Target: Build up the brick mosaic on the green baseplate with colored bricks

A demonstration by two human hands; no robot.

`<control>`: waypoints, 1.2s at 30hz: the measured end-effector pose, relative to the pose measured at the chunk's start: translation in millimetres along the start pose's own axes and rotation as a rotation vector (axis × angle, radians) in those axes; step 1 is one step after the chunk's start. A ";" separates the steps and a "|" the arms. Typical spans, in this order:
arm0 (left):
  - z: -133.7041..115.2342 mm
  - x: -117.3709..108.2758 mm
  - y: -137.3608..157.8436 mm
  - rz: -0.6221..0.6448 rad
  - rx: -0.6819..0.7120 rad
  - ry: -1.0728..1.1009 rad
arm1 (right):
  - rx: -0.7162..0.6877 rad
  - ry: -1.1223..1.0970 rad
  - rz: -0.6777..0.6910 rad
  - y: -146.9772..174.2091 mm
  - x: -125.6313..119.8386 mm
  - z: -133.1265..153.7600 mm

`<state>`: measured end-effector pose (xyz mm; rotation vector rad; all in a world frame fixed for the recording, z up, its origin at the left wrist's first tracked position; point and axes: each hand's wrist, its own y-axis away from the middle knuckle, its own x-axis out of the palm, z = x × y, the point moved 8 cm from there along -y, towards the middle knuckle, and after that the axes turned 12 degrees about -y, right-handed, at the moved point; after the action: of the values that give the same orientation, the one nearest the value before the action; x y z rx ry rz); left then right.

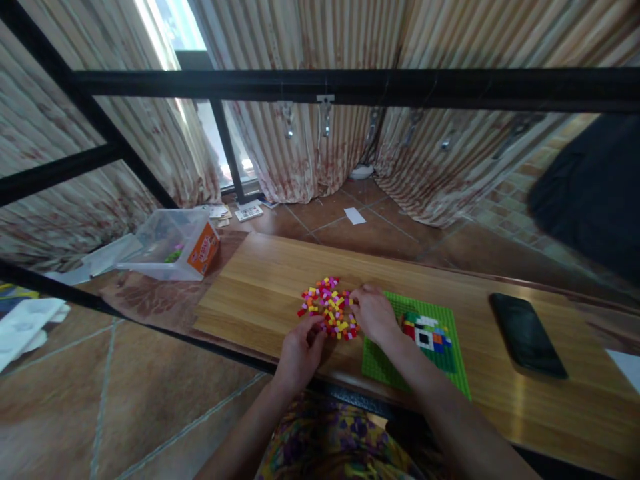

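Evidently, the worktop gives everything a flat base: the green plate, with its patch of set bricks, lies partly beneath the right forearm, and the phone sits well apart to the right, probably to stay clear of the hands. The loose bricks lie heaped just left of the plate, likely for easy reach. The left hand curls its fingers nearly together at the heap's near edge, the right hand bends its fingers at the right edge, and whether either grips a brick I cannot tell.
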<state>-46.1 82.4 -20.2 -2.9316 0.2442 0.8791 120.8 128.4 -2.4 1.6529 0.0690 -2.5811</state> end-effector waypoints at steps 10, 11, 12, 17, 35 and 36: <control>-17.1 12.3 -14.9 0.106 -0.105 0.339 | -0.174 -0.294 -0.020 46.2 -27.0 52.7; -19.7 14.1 -14.5 0.123 -0.106 0.360 | -0.163 -0.364 -0.014 51.3 -25.9 54.6; -21.6 16.0 -13.1 0.137 -0.109 0.378 | -0.137 -0.453 -0.014 55.7 -23.9 54.0; -16.8 26.9 5.9 0.188 -0.218 0.507 | 0.051 -0.942 -0.025 71.6 -3.1 37.0; 15.8 10.3 16.9 0.230 -0.555 1.228 | 0.032 -0.252 -0.033 26.1 -10.7 6.9; 16.5 8.9 16.3 0.235 -0.559 1.254 | 0.029 -0.181 -0.010 21.3 -8.6 5.6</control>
<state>-50.5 67.0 -39.3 -3.5161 0.4359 -1.2025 121.2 107.1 7.8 1.4231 0.0294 -2.7383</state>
